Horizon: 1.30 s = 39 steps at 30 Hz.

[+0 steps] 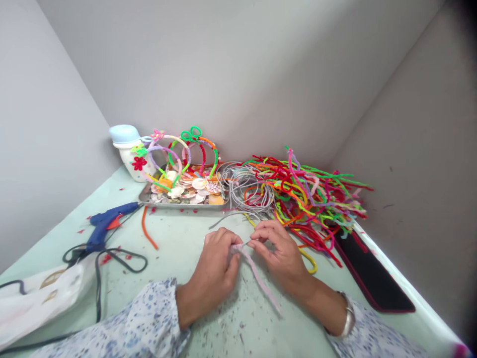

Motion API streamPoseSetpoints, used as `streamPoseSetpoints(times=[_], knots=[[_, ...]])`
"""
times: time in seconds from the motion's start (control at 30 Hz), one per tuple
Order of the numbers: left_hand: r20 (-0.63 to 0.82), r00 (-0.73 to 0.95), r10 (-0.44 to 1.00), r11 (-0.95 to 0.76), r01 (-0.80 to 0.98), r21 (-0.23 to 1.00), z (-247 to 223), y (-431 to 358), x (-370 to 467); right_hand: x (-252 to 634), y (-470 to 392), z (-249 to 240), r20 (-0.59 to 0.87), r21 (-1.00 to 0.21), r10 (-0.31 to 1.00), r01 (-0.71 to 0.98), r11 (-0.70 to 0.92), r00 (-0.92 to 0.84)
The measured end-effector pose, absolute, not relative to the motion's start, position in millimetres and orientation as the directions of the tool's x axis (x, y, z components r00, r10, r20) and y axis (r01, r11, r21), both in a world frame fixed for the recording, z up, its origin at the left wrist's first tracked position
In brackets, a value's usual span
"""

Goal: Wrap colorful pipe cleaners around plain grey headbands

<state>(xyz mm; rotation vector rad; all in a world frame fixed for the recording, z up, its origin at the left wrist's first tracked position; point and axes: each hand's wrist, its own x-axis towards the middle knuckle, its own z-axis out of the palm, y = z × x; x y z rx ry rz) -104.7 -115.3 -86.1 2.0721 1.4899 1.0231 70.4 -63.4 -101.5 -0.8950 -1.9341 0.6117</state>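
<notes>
Near the middle of the table, my left hand (218, 266) pinches a pale pink fuzzy stem (261, 283) between thumb and fingers. The loose end of the stem hangs down and to the right between my hands. My right hand (281, 256) is closed at the fingertips on the thin grey wire (245, 244), which meets the stem at my left fingertips. Just behind my hands lies a coil of grey wire (251, 194). A large heap of coloured fuzzy stems (313, 194) is behind and to the right of my right hand.
A metal tray (186, 205) holds shells and fuzzy decorated hoops (189, 149). Beside it stands a white bottle (130, 156) with a blue lid. At left are a blue glue gun (100, 231), its cord and a white bag (48, 298). A black mat (372, 273) lies right.
</notes>
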Motion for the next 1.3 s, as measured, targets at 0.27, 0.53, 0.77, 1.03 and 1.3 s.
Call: streamPoseSetpoints(times=[0.27,0.53,0.77,1.03,1.3], knots=[[0.322,0.107,0.941,-0.306,0.676,0.670,-91.4,-110.2,-104.2,69.5,-63.6,-103.9,0.523,-0.711,0.776,0.321,0.626,-0.353],[0.340,0.089,0.936,-0.307,0.676,0.670,-92.2,-110.9,-104.2,70.4,-63.8,-101.7,0.517,-0.699,0.774,0.341,0.629,-0.366],[0.373,0.076,0.925,-0.324,0.672,0.666,-88.5,-114.4,-103.5,69.7,-65.2,-98.9,0.533,-0.687,0.753,0.322,0.651,-0.386],[0.374,0.046,0.926,-0.316,0.635,0.705,-88.9,-117.2,-104.5,68.5,-67.0,-97.1,0.524,-0.681,0.746,0.324,0.657,-0.412],[0.356,0.038,0.934,-0.295,0.643,0.706,-90.0,-113.1,-104.8,69.7,-65.6,-98.1,0.520,-0.683,0.759,0.342,0.645,-0.393]])
